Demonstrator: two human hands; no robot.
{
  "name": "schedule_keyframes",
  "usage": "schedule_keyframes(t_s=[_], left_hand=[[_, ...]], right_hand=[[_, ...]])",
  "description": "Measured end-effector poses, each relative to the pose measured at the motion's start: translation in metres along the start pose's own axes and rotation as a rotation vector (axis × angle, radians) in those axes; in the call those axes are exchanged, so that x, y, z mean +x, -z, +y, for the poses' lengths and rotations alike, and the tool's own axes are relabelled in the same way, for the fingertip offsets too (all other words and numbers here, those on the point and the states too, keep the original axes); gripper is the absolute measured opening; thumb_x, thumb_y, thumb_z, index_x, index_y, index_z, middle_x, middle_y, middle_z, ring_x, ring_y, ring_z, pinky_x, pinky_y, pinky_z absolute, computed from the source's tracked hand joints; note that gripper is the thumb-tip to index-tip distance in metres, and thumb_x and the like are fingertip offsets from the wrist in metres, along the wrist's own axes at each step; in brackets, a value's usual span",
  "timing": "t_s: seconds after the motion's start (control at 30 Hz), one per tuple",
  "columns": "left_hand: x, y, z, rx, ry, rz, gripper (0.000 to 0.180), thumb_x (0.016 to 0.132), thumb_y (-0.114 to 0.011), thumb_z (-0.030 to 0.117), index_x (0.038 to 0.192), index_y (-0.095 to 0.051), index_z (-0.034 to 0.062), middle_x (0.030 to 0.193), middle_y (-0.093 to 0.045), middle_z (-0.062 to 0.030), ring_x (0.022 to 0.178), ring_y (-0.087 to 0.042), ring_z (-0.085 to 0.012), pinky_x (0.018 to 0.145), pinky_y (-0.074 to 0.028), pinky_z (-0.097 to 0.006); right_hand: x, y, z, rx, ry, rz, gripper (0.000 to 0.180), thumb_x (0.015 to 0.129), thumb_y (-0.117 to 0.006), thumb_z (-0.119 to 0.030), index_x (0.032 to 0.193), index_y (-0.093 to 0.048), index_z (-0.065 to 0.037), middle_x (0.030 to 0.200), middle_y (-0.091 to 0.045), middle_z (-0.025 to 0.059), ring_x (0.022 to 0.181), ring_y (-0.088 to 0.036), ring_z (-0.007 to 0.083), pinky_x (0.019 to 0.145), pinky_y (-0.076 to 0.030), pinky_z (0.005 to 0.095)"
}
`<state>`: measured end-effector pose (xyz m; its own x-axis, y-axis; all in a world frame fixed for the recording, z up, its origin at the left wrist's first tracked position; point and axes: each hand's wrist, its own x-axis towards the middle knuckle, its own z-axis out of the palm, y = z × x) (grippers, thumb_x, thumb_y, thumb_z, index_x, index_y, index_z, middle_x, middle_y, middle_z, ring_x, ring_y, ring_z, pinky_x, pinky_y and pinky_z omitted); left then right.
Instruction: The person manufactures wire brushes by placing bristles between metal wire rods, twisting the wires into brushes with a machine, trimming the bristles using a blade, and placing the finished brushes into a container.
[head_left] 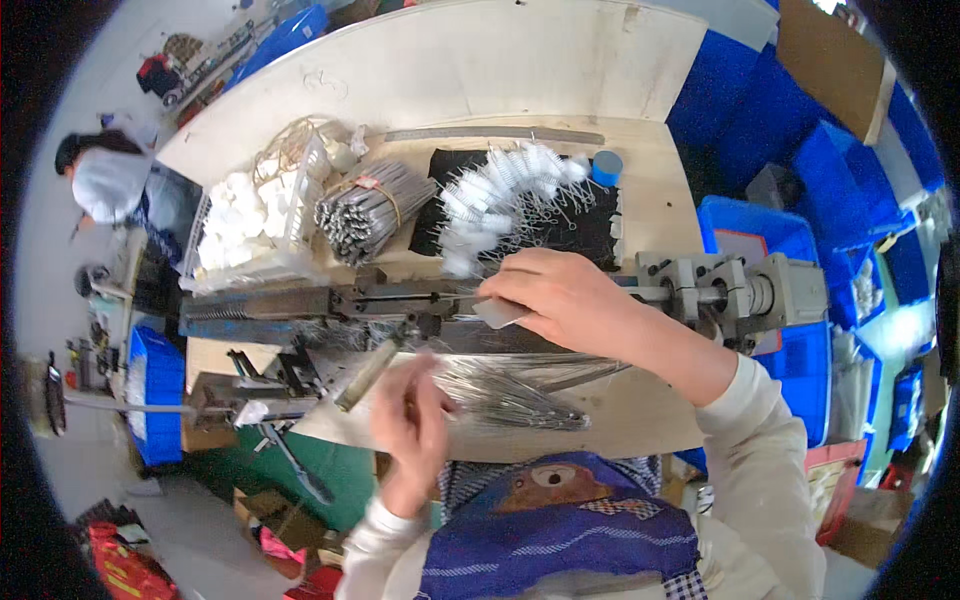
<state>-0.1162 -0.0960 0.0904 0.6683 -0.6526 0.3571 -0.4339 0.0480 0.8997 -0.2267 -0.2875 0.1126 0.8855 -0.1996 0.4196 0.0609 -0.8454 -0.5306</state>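
My right hand [560, 300] is closed over the metal bench machine [390, 302], thumb and fingers pinching a small whitish flat piece [500, 312]. Blurred by motion, my left hand [408, 415] is in front of the machine beside its pale lever handle [368, 376]; whether its fingers hold anything does not show. A loose bunch of thin metal wires [515, 392] lies on the table between my hands. Behind the machine, a heap of white-bristled wire brushes [510, 195] with looped ends rests on a black cloth [596, 235].
A banded bundle of grey rods [370, 210] lies left of the brushes. Farther left is a basket [305, 205] of white pieces. A blue cap [606, 168] sits behind the heap. Blue bins [775, 225] stand at right. A person [110, 180] is at far left.
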Motion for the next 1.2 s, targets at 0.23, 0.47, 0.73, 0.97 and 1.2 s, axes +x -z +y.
schedule_keyframes(t_s=[0.23, 0.47, 0.73, 0.97, 1.2], left_hand=[[0.035, 0.032, -0.011, -1.871, 1.121, -0.381, 0.051, 0.094, -0.043, 0.050, 0.089, -0.058, 0.0017, 0.051, -0.040, -0.0008, 0.035, -0.035, -0.0094, 0.032, -0.027, -0.024], [-0.020, -0.021, -0.061, -0.035, 0.295, -0.271, 0.024, 0.084, -0.061, 0.004, 0.103, -0.047, -0.0009, 0.067, -0.057, -0.0074, 0.055, -0.053, -0.0143, 0.049, -0.041, -0.027], [-0.045, 0.074, -0.061, 0.859, -0.346, 0.111, 0.036, 0.084, -0.064, 0.020, 0.112, -0.056, -0.0006, 0.120, -0.053, -0.0206, 0.113, -0.047, -0.0359, 0.099, -0.032, -0.049], [-0.114, 0.213, -0.126, -0.089, 0.610, 0.626, 0.056, 0.093, -0.053, 0.037, 0.135, -0.040, 0.0016, 0.139, -0.036, -0.0143, 0.125, -0.037, -0.0278, 0.104, -0.030, -0.042], [-0.073, 0.099, -0.081, 0.479, 0.150, 0.359, 0.027, 0.094, -0.049, 0.021, 0.102, -0.059, -0.0030, 0.099, -0.060, -0.0171, 0.088, -0.057, -0.0248, 0.083, -0.044, -0.035]], right_hand=[[0.010, -0.021, 0.014, 0.164, -0.188, -0.044, 0.013, 0.075, -0.065, -0.012, 0.083, -0.066, -0.002, 0.080, -0.064, 0.0179, 0.077, -0.062, 0.0381, 0.068, -0.049, 0.0465], [0.024, -0.020, 0.004, 0.035, -0.224, -0.149, 0.016, 0.071, -0.064, -0.007, 0.086, -0.067, -0.002, 0.084, -0.064, 0.0132, 0.080, -0.062, 0.0335, 0.069, -0.049, 0.0407], [-0.048, -0.029, -0.037, -0.277, -0.079, 0.020, 0.021, 0.075, -0.064, -0.011, 0.095, -0.061, -0.004, 0.094, -0.054, 0.0117, 0.080, -0.061, 0.0315, 0.064, -0.053, 0.0367], [-0.064, -0.059, 0.009, -0.464, -0.656, -0.139, 0.048, 0.077, -0.067, -0.013, 0.117, -0.043, -0.001, 0.116, -0.050, 0.0206, 0.084, -0.064, 0.0355, 0.066, -0.055, 0.0412], [-0.074, -0.062, 0.029, -0.371, -0.604, -0.087, 0.031, 0.079, -0.066, -0.010, 0.101, -0.044, -0.003, 0.106, -0.057, 0.0211, 0.080, -0.062, 0.0409, 0.063, -0.051, 0.0478]])
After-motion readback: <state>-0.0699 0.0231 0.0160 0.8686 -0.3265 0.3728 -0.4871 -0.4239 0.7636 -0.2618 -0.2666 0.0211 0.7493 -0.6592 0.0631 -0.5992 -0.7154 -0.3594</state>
